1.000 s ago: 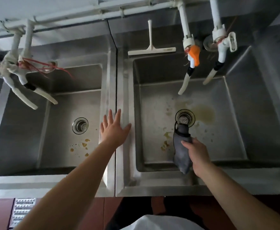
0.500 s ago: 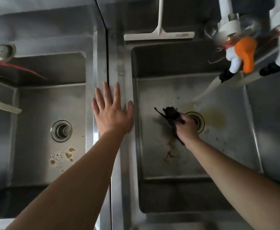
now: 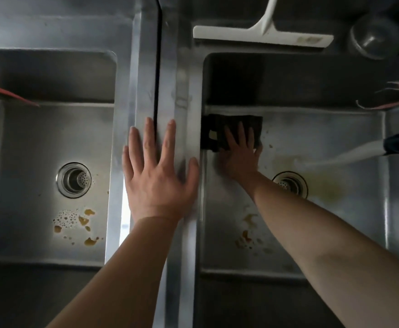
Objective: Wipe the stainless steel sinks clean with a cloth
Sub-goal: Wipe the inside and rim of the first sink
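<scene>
Two stainless steel sinks sit side by side. A dark cloth [image 3: 219, 131] lies spread flat in the far left corner of the right sink [image 3: 349, 143]. My right hand [image 3: 239, 153] presses on the cloth with straight fingers. My left hand [image 3: 157, 178] rests flat, fingers spread, on the steel divider [image 3: 184, 74] between the basins. Brown stains [image 3: 248, 235] mark the right sink's floor below my forearm, and a yellowish smear [image 3: 326, 188] lies beside its drain [image 3: 290, 184]. The left sink [image 3: 28, 147] has brown spots and foam [image 3: 75, 223] near its drain [image 3: 74, 179].
A white squeegee [image 3: 262, 35] lies on the ledge behind the right sink. A blurred white tap spout [image 3: 349, 156] reaches in from the right edge. A round metal fitting [image 3: 373, 36] sits at the back right. A red wire [image 3: 9, 94] crosses the left sink's back wall.
My right hand went from gripping the bunched cloth near the drain to pressing it spread flat in the far left corner. The camera has moved closer. My left hand stays on the divider.
</scene>
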The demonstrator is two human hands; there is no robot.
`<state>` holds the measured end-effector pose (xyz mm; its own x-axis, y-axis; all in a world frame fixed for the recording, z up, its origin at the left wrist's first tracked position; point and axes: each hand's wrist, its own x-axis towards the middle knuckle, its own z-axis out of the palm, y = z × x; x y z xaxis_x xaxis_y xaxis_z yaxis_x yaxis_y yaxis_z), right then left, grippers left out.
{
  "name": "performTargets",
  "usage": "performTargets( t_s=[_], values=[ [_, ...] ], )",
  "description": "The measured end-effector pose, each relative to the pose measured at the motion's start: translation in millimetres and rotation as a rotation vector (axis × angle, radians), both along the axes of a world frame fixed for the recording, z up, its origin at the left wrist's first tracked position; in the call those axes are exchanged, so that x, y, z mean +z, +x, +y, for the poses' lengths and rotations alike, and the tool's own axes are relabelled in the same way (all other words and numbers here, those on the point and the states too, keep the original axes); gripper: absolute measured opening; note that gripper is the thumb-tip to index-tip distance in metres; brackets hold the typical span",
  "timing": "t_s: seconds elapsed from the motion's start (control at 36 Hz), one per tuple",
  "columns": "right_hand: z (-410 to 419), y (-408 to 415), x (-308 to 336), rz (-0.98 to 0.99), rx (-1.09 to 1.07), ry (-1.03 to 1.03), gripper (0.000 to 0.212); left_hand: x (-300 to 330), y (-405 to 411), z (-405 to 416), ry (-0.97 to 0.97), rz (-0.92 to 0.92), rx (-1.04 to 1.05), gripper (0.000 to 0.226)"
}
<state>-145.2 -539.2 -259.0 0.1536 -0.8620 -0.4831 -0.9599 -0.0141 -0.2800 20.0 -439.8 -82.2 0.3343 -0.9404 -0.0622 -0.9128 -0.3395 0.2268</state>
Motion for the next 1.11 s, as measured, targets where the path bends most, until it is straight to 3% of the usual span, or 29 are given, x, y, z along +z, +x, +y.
performTargets(
  t_s=[0.14,0.42,0.64,0.81,0.94,1.11],
  values=[
    [-25.4,7.5,-15.5,0.115,0.105,0.11,0.064,-0.9,-0.5,-1.0,-0.008,-0.002,0.001,0.074],
    [-49.3,24.8,-21.0,0.099,0.063,0.166,0.067,1.1,-1.4,-1.3,-0.015,-0.009,0.002,0.074],
    [119.7,-9.1,-20.2,0.042,0.202,0.067,0.07,-1.8,-0.7,-0.4,-0.03,-0.023,0.003,0.074],
    [232.2,-31.6,-22.2,0.064,0.173,0.223,0.062,-2.9,-1.0,-0.9,-0.049,-0.03,0.012,0.073],
    [205.7,-21.3,-28.6,0.04,0.106,0.193,0.06,-2.5,-0.7,-1.1,-0.04,-0.023,0.013,0.073],
    [90.1,2.2,-40.5,0.029,0.024,0.104,0.061,-4.0,0.0,-0.5,-0.052,-0.03,0.004,0.073]
  ],
)
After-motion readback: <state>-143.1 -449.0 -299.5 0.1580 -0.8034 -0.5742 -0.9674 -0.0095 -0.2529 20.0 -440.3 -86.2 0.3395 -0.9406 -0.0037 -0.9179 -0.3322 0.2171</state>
